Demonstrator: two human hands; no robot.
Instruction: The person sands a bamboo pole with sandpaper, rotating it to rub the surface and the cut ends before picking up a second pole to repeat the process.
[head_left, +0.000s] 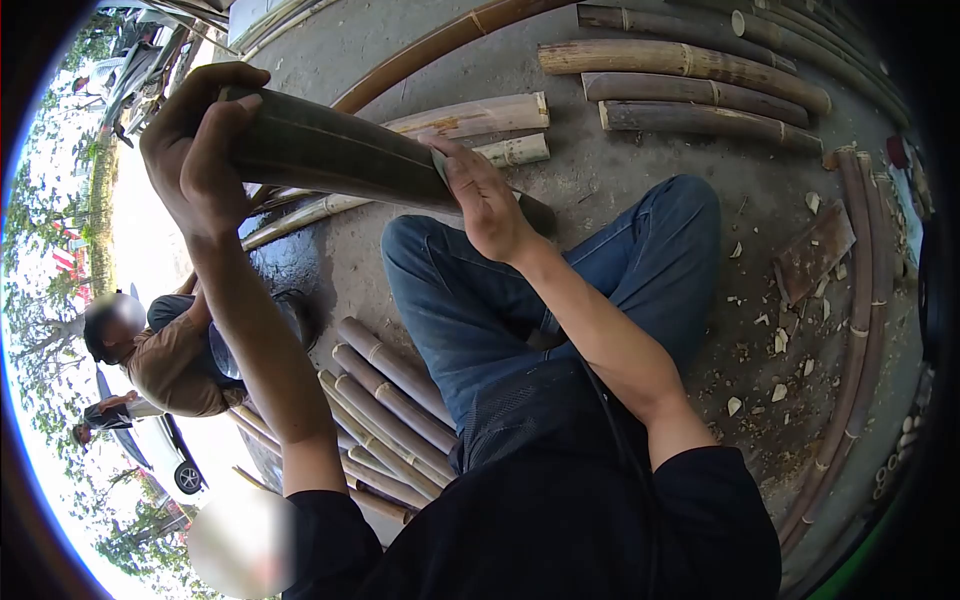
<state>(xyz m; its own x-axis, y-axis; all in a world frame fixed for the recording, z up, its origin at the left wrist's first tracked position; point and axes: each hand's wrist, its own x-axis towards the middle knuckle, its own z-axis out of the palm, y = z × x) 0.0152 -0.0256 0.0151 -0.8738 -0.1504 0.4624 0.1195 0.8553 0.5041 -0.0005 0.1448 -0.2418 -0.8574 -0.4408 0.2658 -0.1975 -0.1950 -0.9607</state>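
Note:
My left hand (205,150) is wrapped round the upper left end of a thick dark green bamboo pole (330,145), held up at a slant in front of me. The pole's lower right end comes down over my crossed legs. My right hand (485,205) lies across the pole near that lower end, fingers pressed together over it. Between palm and bamboo shows the edge of a thin pale sheet (441,166); its kind I cannot tell. The right fingertips are partly hidden behind the hand.
Cut bamboo lengths (690,60) lie on the concrete ahead, with more bamboo poles (385,390) by my left knee. Long poles (855,330) run along the right, near a rusty flat plate (815,252) and scattered chips. Another person (170,360) sits at the left.

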